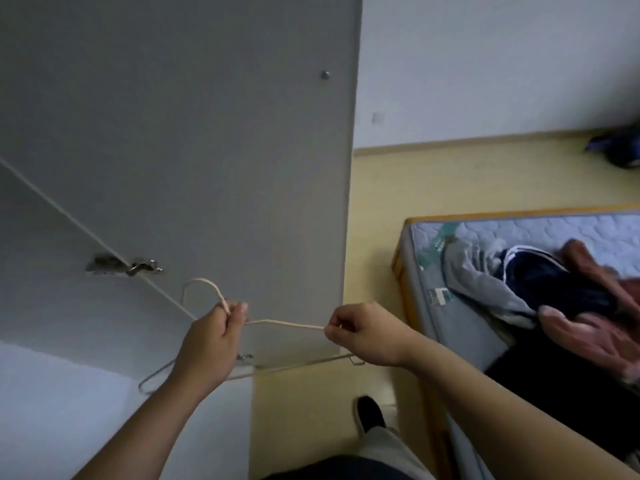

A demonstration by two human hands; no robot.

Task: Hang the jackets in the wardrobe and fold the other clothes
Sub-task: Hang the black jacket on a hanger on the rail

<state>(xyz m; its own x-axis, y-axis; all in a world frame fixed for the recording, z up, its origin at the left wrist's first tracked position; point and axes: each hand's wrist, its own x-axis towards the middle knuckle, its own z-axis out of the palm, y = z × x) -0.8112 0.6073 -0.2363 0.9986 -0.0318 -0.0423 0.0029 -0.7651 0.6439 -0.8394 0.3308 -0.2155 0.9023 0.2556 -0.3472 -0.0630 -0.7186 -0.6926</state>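
Wardrobe door (207, 150), one grey panel, stands open before me; the inside is out of view, so I cannot tell what hangs there. One bed (467, 327) to my right carries the clothes. I count at least three, all unfolded: a grey garment (478, 282), a navy garment (540, 278) with white stripes, and a reddish-brown garment (595, 268). I judge the work barely begun. One wire hanger (287, 323) is bare, my left hand (207, 341) pinching its neck and my right hand (363, 332) pinching one shoulder.

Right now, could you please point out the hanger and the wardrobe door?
hanger (287, 323): head view, its sloping shoulder wire.
wardrobe door (207, 140): head view, its flat grey panel.
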